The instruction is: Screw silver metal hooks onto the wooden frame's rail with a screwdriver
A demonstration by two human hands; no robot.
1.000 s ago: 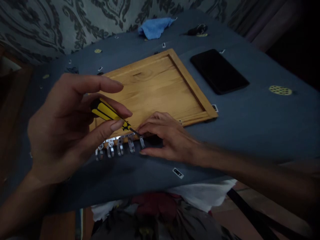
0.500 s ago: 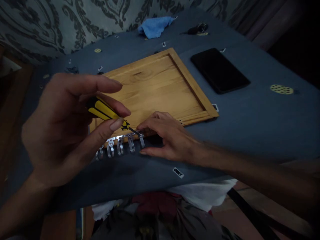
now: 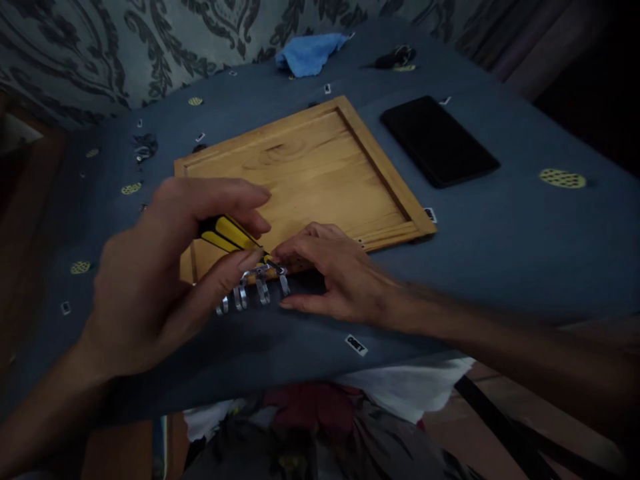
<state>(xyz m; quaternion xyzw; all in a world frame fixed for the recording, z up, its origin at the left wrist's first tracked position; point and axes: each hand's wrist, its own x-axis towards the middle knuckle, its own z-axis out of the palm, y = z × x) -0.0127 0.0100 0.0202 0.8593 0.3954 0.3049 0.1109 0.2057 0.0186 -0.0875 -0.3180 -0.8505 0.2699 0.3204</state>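
A wooden tray-like board (image 3: 310,167) lies on a dark blue cloth (image 3: 500,253). Along its near edge sits a metal strip of hooks (image 3: 253,288). My left hand (image 3: 165,287) is closed round a yellow-and-black screwdriver (image 3: 227,235), whose tip points at the right end of the hook strip. My right hand (image 3: 335,273) rests on the board's near edge beside the tip, fingers curled and pinched at the strip's end; what they pinch is too small to make out.
A black phone (image 3: 437,140) lies right of the board. A blue rag (image 3: 310,52) and a dark small object (image 3: 395,59) sit at the far edge. Small paper tags and yellow dotted patches are scattered on the cloth. A patterned fabric hangs behind.
My left hand has slid right and down along the screwdriver, closer to the tip, now covering the left hooks. The right hand has stayed in place.
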